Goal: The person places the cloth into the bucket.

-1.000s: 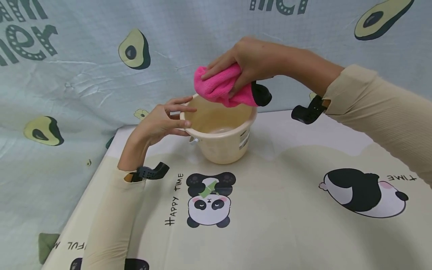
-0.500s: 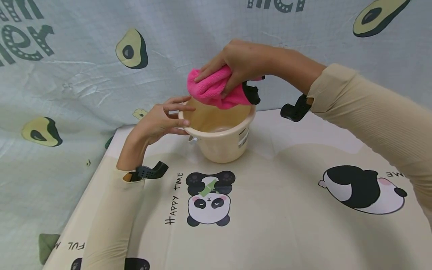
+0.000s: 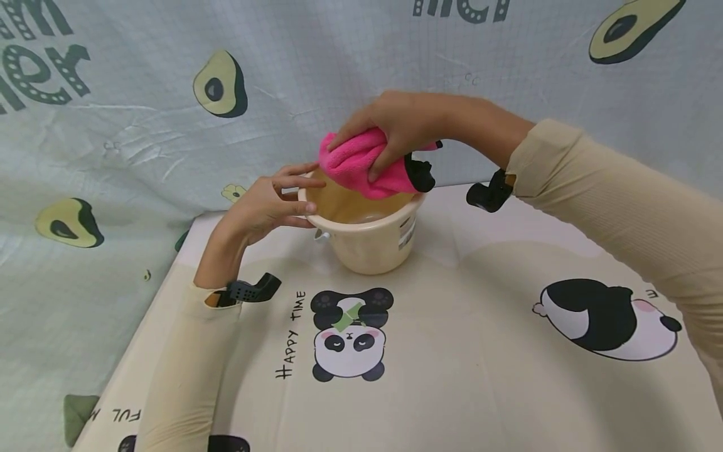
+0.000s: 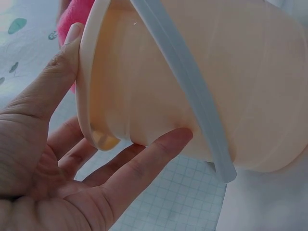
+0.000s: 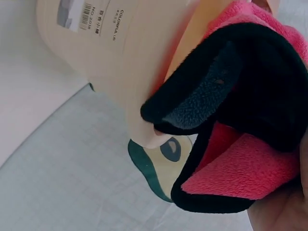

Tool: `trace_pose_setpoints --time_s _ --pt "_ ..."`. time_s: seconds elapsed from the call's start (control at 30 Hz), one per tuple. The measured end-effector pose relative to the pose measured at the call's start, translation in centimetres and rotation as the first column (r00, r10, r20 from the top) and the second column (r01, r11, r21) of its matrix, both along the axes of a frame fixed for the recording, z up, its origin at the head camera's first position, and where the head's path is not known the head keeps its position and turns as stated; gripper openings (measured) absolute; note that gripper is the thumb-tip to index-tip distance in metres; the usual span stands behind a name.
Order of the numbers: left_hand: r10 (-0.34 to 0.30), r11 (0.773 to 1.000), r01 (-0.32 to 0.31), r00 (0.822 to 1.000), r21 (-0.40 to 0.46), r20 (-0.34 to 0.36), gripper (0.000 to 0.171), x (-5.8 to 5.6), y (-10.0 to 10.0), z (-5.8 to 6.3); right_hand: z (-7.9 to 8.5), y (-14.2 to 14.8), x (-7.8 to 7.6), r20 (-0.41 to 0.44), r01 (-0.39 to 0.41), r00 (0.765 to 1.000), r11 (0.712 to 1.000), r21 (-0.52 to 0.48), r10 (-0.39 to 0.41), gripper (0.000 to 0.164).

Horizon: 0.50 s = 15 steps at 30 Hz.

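Note:
A cream plastic bucket [image 3: 367, 248] stands upright on the table. My left hand [image 3: 257, 204] holds its rim on the left side, thumb at the rim and fingers spread along the wall, as the left wrist view shows beside the blue-grey handle [image 4: 190, 86]. My right hand [image 3: 395, 122] grips a bunched pink cloth [image 3: 361, 163] from above, over the bucket's mouth. Black edging borders the cloth [image 5: 240, 163], and its folds hang loose in the right wrist view. The cloth hides part of the bucket's opening and far rim.
The table [image 3: 452, 351] has a panda-print cover and ends at a left edge. Behind and to the left hangs a pale sheet [image 3: 141, 125] with avocado prints, close behind the bucket. A printed label [image 5: 96, 19] is on the bucket's side.
My right hand has moved left and then down with the pink cloth, closer into the bucket's mouth. The left hand and bucket have stayed in place.

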<state>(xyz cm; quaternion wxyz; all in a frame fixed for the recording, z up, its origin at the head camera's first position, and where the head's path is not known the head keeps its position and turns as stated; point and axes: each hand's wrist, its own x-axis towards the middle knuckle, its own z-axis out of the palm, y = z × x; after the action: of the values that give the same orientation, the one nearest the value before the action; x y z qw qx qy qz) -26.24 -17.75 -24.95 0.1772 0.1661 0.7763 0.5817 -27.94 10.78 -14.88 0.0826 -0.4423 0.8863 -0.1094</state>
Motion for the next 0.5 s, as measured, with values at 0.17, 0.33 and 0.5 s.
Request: trace_pose_setpoints --time_s 0.17,0.33,0.5 --pt "-0.004 1.000 0.004 1.000 0.007 -0.009 0.049 0.1 0.0 -0.1 -0.6 0.1 -0.1 0.034 -0.004 0.999 0.999 0.039 0.003 0.067" --pt "-0.015 1.000 0.015 1.000 0.015 -0.004 0.050 0.2 0.0 -0.2 -1.1 0.3 -0.2 0.069 -0.019 0.998 0.998 0.057 0.015 0.068" --pt "-0.016 1.000 0.016 1.000 0.004 -0.019 0.049 0.2 -0.1 -0.2 -1.2 0.2 -0.3 0.103 -0.009 0.995 0.997 0.083 0.001 0.070"
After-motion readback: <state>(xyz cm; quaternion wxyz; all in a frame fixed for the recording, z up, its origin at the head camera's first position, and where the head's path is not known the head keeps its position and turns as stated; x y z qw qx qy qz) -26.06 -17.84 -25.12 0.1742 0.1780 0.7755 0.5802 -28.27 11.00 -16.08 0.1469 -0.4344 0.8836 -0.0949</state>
